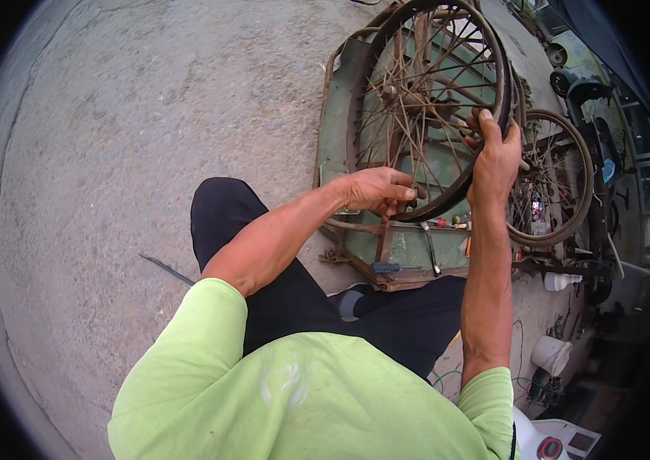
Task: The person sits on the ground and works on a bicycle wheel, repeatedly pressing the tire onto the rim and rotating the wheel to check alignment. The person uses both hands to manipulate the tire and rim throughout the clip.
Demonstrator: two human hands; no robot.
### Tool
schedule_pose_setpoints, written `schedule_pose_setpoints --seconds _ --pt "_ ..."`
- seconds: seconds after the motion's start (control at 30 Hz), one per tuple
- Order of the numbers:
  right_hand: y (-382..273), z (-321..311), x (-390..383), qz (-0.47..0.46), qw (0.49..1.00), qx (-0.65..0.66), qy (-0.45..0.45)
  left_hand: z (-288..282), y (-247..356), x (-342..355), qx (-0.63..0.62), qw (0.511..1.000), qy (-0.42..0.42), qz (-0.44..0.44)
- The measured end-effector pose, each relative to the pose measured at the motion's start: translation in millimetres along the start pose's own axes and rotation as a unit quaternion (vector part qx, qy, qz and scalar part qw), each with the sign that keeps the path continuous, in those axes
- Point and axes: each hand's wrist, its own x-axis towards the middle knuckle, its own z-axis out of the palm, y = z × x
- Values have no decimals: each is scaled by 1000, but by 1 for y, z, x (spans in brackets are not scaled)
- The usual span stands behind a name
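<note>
A rusty spoked wheel with a dark rim stands tilted over a green metal cart. My right hand grips the wheel's right side, thumb on top of the rim. My left hand is at the lower rim among the spokes, fingers pinched; what lies between them is too small to make out. Below the wheel lie a blue-handled screwdriver, a metal bar and small red and yellow-handled tools.
A second spoked wheel stands at the right. Farther right are white containers and dark clutter. Rough concrete ground spreads at the left, with a thin dark bar beside my left leg.
</note>
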Motion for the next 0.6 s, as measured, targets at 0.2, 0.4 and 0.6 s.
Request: schedule_pose_setpoints --seconds 0.2,0.4,0.6 --pt "5 4 -2 -18 999 -30 16 32 4 -10 171 967 179 52" --pt "10 1 -8 -26 999 -8 20 33 10 -4 202 961 186 16" --pt "13 0 -5 -19 999 -28 15 30 21 -13 275 941 195 -3"
